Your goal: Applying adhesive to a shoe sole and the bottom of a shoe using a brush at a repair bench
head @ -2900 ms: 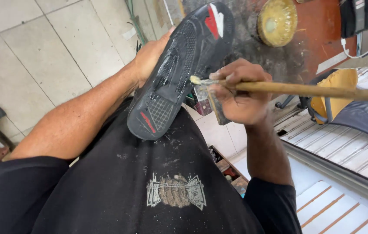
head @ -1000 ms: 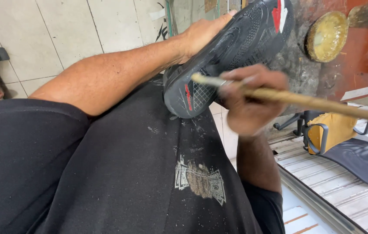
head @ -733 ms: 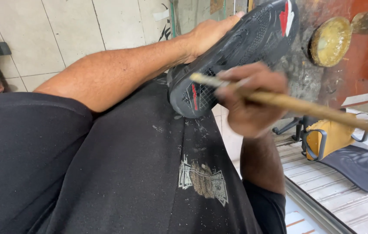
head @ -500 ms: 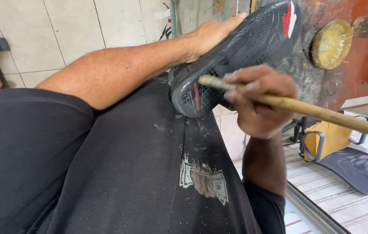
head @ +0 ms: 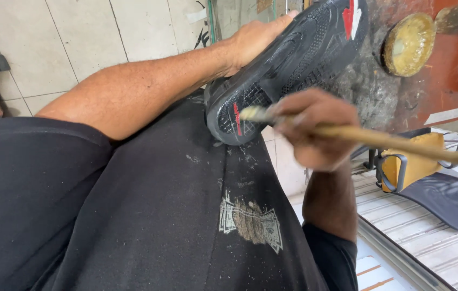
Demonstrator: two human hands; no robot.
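A black shoe (head: 288, 64) with red and white marks on its sole is held sole-up, its heel end resting against my black-clad lap. My left hand (head: 256, 35) grips the shoe along its far side. My right hand (head: 315, 126) is closed around a long wooden-handled brush (head: 396, 143). The brush's pale bristle tip (head: 250, 113) touches the heel part of the sole. The handle runs off to the right edge of the view.
A round tin of yellowish glue (head: 408, 43) sits on a dirty dark and red surface at upper right. A yellow-and-black chair (head: 428, 172) stands at right over slatted boards. Pale floor tiles (head: 78, 37) lie at upper left.
The view has shifted a little. My right hand has drawn the brush tip down along the sole toward the heel. My left hand keeps its grip on the shoe.
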